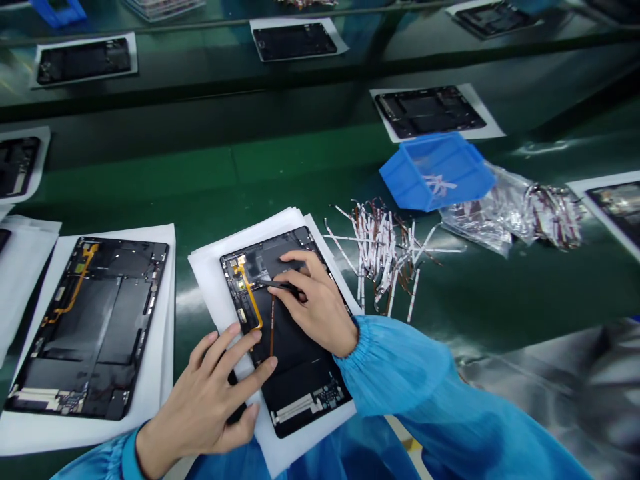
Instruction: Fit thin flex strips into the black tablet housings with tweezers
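An opened tablet housing (295, 380) lies on white sheets (213, 273) in front of me, its inner side up. My right hand (317, 303) is closed on black tweezers (283, 285), their tips over the upper left part of the housing. Below the tips a thin brown flex strip (273, 327) runs down the housing. Along the left side curves an orange flex cable (253, 297). My left hand (215, 387) is open with fingers spread. Its fingertips rest at the housing's left edge, near the lower ends of the cable and the strip.
Left of me, a second tablet housing (100, 320) lies on paper. Loose flex strips (383, 257) are heaped at right, beside a blue bin (437, 170) and a clear plastic bag (480, 217) of strips. More housings (295, 41) lie on paper farther back.
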